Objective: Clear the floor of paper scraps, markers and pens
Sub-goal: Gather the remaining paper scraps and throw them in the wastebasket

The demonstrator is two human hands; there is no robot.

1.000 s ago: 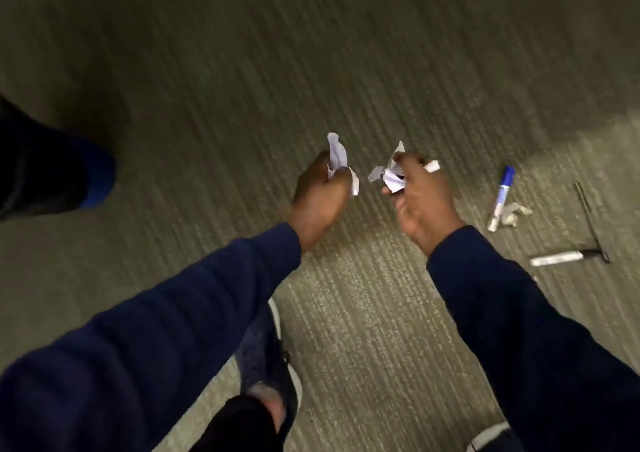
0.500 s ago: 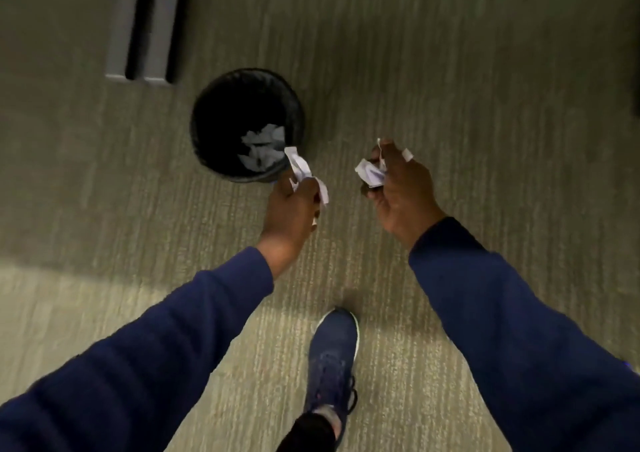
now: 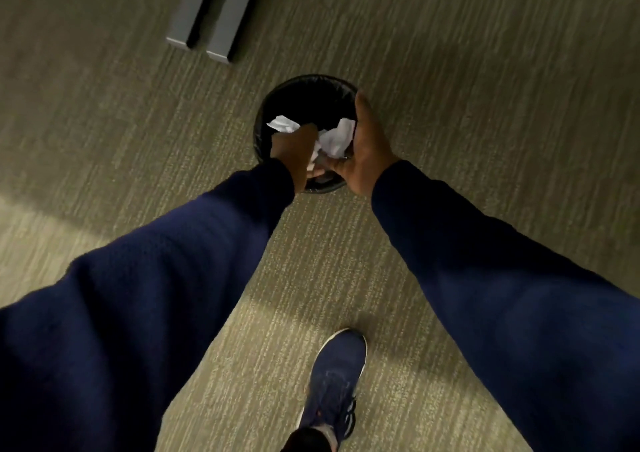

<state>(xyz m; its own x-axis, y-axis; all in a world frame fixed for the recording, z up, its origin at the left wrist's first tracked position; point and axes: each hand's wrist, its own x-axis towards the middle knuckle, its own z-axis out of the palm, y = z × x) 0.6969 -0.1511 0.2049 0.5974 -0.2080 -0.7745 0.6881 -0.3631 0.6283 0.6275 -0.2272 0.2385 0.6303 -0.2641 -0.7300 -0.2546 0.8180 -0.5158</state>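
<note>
**Both hands over wastebasket, paper scraps in hand**

Left hand [image 3: 294,155]: reaches forward over the near edge of the black wastebasket [image 3: 258,129], back of hand to the camera. The fingers are curled under and grip a crumpled paper scrap [image 3: 283,125], which juts out past the knuckles above the bin's opening.

Right hand [image 3: 369,143]: on edge along the bin's right side, fingers straight and pressed together, tips at the far rim. A second paper scrap [image 3: 337,141] lies against the palm side, over the opening.

Hidden or unclear: the left fingers sit behind the hand. Whether the right thumb clamps its scrap cannot be told. The bin's inside is dark, and what lies below the hands is indistinct.

Both arms wear navy sleeves [image 3: 173,278], cut off by the lower edge of the frame.

Surroundings: ribbed olive-grey carpet floor [image 3: 485,70], lighter in a band nearer the person. Two grey rectangular bars [image 3: 188,11] stand beyond the bin. One navy sneaker [image 3: 336,375] is planted near the bottom edge.
</note>
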